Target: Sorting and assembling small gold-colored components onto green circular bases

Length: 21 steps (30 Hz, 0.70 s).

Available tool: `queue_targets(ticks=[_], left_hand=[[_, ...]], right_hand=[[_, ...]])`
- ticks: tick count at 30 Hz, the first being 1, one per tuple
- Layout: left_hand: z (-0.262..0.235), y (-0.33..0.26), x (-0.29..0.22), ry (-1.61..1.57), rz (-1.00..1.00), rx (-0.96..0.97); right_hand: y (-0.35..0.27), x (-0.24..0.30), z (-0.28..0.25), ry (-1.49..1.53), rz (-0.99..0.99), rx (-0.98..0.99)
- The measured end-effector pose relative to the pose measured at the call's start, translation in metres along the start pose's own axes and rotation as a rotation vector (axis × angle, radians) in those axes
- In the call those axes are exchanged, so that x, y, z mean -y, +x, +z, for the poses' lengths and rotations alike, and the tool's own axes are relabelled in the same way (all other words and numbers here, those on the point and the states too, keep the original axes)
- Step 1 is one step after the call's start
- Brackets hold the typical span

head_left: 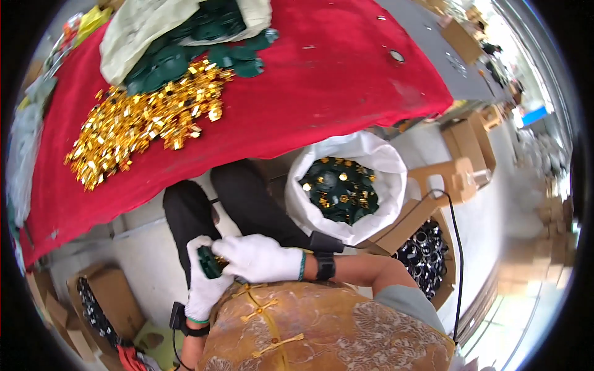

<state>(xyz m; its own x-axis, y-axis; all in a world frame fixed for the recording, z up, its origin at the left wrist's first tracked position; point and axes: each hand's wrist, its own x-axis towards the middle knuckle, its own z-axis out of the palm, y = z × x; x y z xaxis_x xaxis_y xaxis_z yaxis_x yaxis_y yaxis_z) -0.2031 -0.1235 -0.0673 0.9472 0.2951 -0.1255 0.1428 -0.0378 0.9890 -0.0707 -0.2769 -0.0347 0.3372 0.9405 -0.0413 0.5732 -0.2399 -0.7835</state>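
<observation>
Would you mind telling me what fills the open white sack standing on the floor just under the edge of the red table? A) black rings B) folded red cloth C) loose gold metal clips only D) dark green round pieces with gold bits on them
D: the white sack stands open, and its mouth shows dark green round pieces dotted with small gold bits.

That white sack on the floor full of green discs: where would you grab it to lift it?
Probably by the rolled-down rim of the white sack, coming from above. The mouth stands open and upward, and the rim's folded fabric forms a thick collar for a firm grip on both sides. The soft bulging walls lower down offer nothing to pinch, and the dark green discs fill it nearly to the top, so tilting could spill them.
</observation>
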Motion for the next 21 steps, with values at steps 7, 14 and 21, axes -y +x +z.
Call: queue_targets(ticks=[7, 14, 21], left_hand=[[0.01, 0.0, -0.024, 0.228, 0.14, 0.043], [0.017, 0.005, -0.034, 0.334, 0.195, 0.061], [0.013, 0.005, -0.017, -0.053, -0.121, 0.116]], right_hand=[[-0.006, -0.002, 0.011, 0.483, 0.035, -0.209], [-0.009, -0.028, 0.019, 0.046, -0.085, -0.132], [-0.018, -0.012, 0.024, 0.03, 0.012, -0.154]])
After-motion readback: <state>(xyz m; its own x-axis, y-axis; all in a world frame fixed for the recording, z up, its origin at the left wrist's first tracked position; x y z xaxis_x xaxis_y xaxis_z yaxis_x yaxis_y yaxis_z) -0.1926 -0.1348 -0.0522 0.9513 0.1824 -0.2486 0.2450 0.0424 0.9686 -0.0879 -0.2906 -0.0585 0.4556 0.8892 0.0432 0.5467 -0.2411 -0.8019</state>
